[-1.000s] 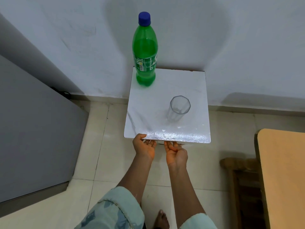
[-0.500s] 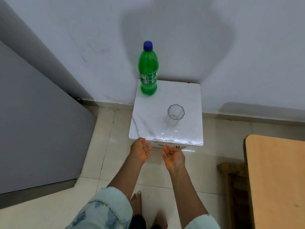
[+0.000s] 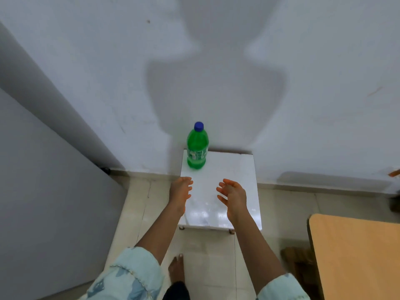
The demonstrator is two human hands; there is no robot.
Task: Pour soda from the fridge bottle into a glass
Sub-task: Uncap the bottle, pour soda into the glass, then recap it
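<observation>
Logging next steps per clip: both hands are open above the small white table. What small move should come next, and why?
Probably the left hand reaches forward to grip the green bottle. It stands upright and capped at the white table's far left corner, ahead of that hand. Both hands are empty, and the right hand could then unscrew the cap.

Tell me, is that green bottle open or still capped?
Capped. The green bottle stands upright on the white table, its blue cap on top.
</observation>
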